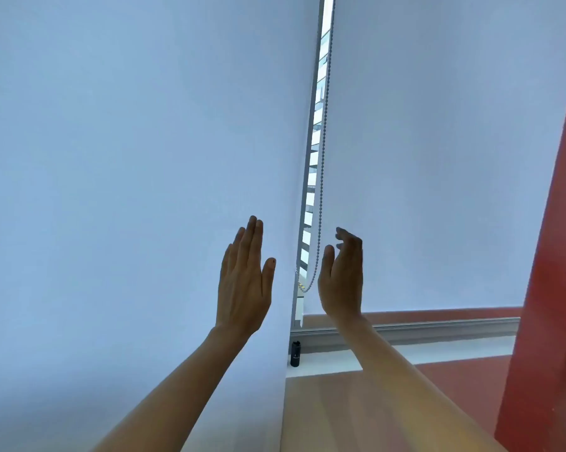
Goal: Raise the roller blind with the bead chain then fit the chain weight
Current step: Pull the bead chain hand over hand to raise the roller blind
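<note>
Both bare forearms reach up from below. Her left hand (245, 282) is flat, fingers straight and together, holding nothing, left of the gap. Right hand (342, 278) is cupped loosely, fingers curled, empty, just right of the bead chain (322, 177), whose loop ends between the two hands. Two pale roller blinds (128, 158) flank the narrow window gap. Lower down, a small black cylinder (295, 353) stands on the sill (438, 350); a red wall (549, 288) closes the right side.
</note>
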Available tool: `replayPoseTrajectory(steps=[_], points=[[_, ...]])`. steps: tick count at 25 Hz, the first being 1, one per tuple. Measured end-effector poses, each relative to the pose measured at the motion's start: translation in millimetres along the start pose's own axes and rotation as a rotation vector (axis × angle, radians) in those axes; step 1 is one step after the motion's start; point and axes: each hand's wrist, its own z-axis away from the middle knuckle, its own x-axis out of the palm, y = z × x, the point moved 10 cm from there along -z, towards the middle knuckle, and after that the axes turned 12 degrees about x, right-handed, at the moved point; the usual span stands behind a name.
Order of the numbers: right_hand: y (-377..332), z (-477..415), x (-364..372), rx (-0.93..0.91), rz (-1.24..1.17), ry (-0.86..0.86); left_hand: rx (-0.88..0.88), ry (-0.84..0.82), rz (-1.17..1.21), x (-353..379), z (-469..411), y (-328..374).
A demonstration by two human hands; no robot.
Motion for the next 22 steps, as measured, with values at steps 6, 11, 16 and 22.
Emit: replayPoseTrajectory(steps=[6,11,16,22], points=[[-2.8,-20.4,33.3,0.202,-0.445,-0.296,-0.059,0.034,0.112,28.4,-19.0,1.4],[-9.9,-11.0,17.9,0.051,-0.392,-0.160,-0.243,0.186,0.263,27.8,-26.7,-15.5],[-13.4,0.7,4.2,-0.090,-0.239,0.038,-0.371,0.191,0.542,36.5,-45.5,-12.5],[-4.3,12.5,4.5,-0.058,-0.196,0.139,-0.405,0.038,0.925,61.3,-79.2,10.3]])
